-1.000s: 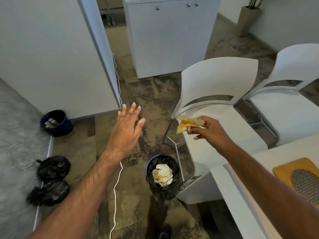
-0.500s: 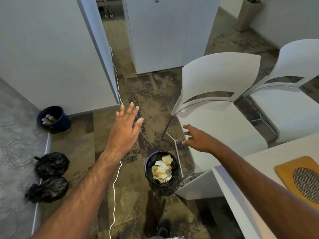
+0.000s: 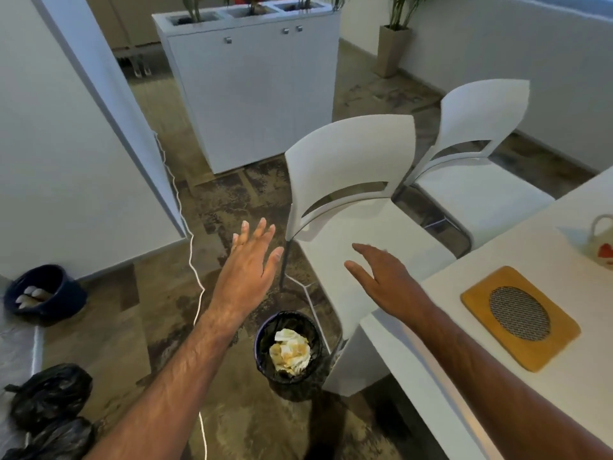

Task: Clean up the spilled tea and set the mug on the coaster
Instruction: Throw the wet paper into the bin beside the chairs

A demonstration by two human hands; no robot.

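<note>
Both my hands are out in front of me, empty, well apart from each other. My left hand (image 3: 250, 260) hovers flat over the floor, fingers straight and spread, palm down. My right hand (image 3: 381, 277) hangs above the seat of the near white chair (image 3: 351, 180), fingers relaxed and loose, gripping nothing. Down at six o'clock from my hands sits the small bin (image 3: 290, 356) with its black liner, on the floor just beside the counter (image 3: 414, 360) corner, and inside it lie the crumpled, tea-stained paper towels (image 3: 290, 350). Over at three o'clock, on the counter, lies the wooden coaster (image 3: 519, 317) with its round mesh centre, nothing on it. The mug (image 3: 602, 242) stands at about two o'clock from the coaster, near the frame's right edge, partly cut off, apart from the coaster.
</note>
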